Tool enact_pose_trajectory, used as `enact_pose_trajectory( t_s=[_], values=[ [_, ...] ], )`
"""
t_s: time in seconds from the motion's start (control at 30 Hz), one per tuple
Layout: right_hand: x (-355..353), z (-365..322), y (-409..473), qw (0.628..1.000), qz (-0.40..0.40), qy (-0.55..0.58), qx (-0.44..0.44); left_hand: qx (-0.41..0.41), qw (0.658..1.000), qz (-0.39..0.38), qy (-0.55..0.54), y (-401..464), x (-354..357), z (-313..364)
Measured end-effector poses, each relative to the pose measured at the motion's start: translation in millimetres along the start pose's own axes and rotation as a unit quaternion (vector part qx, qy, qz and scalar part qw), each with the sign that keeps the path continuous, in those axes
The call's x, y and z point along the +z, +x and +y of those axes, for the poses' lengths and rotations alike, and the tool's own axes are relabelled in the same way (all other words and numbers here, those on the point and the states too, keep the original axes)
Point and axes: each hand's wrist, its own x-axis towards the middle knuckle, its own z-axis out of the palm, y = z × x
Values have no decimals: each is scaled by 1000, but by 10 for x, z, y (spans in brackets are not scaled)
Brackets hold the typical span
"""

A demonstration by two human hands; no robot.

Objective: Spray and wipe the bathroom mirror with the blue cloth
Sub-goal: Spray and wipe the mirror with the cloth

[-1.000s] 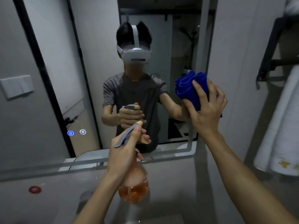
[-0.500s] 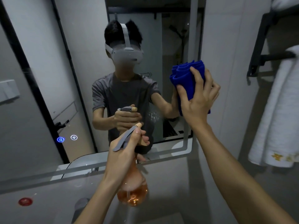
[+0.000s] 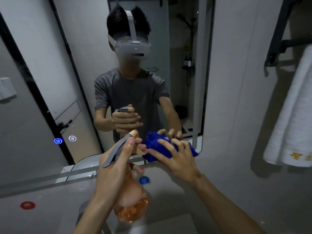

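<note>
A: Where is the cloth (image 3: 157,150)?

B: Bunched against the mirror (image 3: 81,81), at its lower right corner, just above the bottom edge. The right hand (image 3: 177,157) presses it there, palm toward the glass.

A: And the fingers (image 3: 166,146) on it?

B: Spread over the top of the cloth and curled into it, holding it. Blue folds show to the left of the fingers and a bit past them on the right, by the mirror's rounded corner. The wad's long axis runs roughly along the bottom edge, left to right.

A: The bottle (image 3: 130,205)?

B: In the left hand (image 3: 114,168), below the mirror's bottom edge and left of the cloth. Its long axis is near upright, tilted a little: the round body with orange liquid hangs low, the head is up by the glass.

A: Which way does it point?

B: The tan nozzle (image 3: 133,133) points up and toward the mirror, close to the cloth's left end. The grey lever (image 3: 116,151) slants down and left across the back of the grip.

A: Is that hand's grip tight?

B: It is wrapped round the neck, holding the bottle, with fingertips at the trigger. Whether the trigger is squeezed, I cannot tell.

A: Do the two hands touch?

B: They are just beside each other; I cannot tell if they touch.

A: Anything else near?

B: A white towel (image 3: 290,119) hangs on the right wall, well apart from the cloth.
</note>
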Motion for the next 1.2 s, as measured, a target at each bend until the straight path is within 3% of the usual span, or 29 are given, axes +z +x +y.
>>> enact_pose_trajectory(
  t_s=[0.13, 0.27, 0.37, 0.47, 0.53, 0.63, 0.7, 0.8, 0.87, 1.03, 1.2],
  values=[
    [-184, 451, 234, 986, 73, 43, 147, 5, 1000, 5, 4, 23, -39, 0],
    [-515, 1044, 942, 931, 195, 63, 301, -6, 1000, 1, 18, 51, -28, -8],
    [-696, 1240, 1366, 899, 250, 71, 352, -3, 1000, 2, 15, 90, -23, -11],
    [-569, 932, 1310, 891, 255, 22, 376, 0, 1000, 9, 4, 118, -31, -13],
    [-357, 487, 992, 924, 208, 15, 320, 0, 1000, 12, -5, 124, -49, -6],
    [-13, -214, 359, 993, 74, 14, 94, -1, 1000, 21, -17, 95, -124, -2],
    [129, -475, 96, 999, 7, 22, -34, 0, 1000, 29, -4, 66, -210, -7],
    [107, -460, 162, 995, -30, 36, -89, -3, 998, 60, 4, 46, -372, -9],
    [-5, -275, 426, 994, -6, 40, -100, -6, 997, 80, 5, 54, -448, 4],
    [-503, 335, 1643, 987, 150, 24, 47, -3, 995, 99, -11, 87, -567, 72],
    [-790, 365, 2470, 939, 228, 17, 257, 17, 992, 122, 8, 91, -733, 180]
  ],
)
